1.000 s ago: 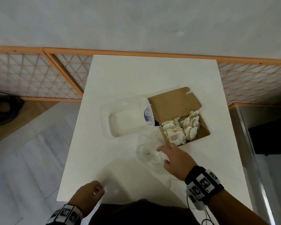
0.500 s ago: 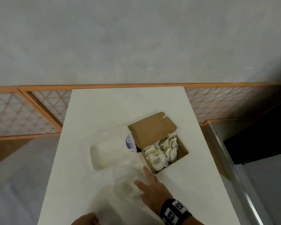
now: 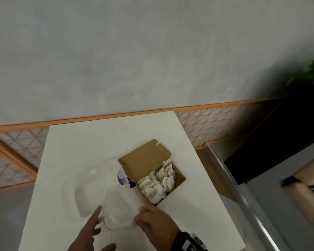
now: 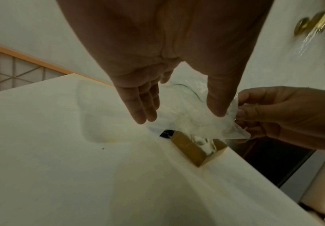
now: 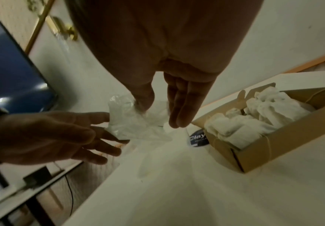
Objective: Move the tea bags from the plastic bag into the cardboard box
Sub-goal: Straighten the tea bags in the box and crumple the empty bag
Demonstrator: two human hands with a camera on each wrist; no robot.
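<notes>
An open cardboard box (image 3: pixel 178 176) stands on the white table (image 3: pixel 80 142), packed with pale tea bags (image 3: pixel 156 183). The same tea bags (image 5: pixel 254 117) fill the box (image 5: pixel 273 143) in the right wrist view. A crumpled clear plastic bag (image 3: pixel 120 211) is held up just in front of the box. My right hand (image 3: pixel 140 218) pinches the bag's right edge. My left hand (image 3: pixel 96 223) reaches in from the left with straight fingers, and its thumb (image 4: pixel 217 105) touches the bag (image 4: pixel 192 120). Nothing can be made out inside the bag.
A clear plastic tray (image 3: pixel 87 192) lies left of the box, with a purple-labelled lid (image 3: pixel 123 180) against the box's side. The table's right edge (image 3: pixel 216 187) drops to a dark screen (image 3: pixel 279 147). An orange-framed lattice panel (image 3: pixel 216 120) runs behind the table.
My right hand has taken hold of the bag and raised it off the table. My left hand came up from the near edge to the bag. The head view has tilted upward.
</notes>
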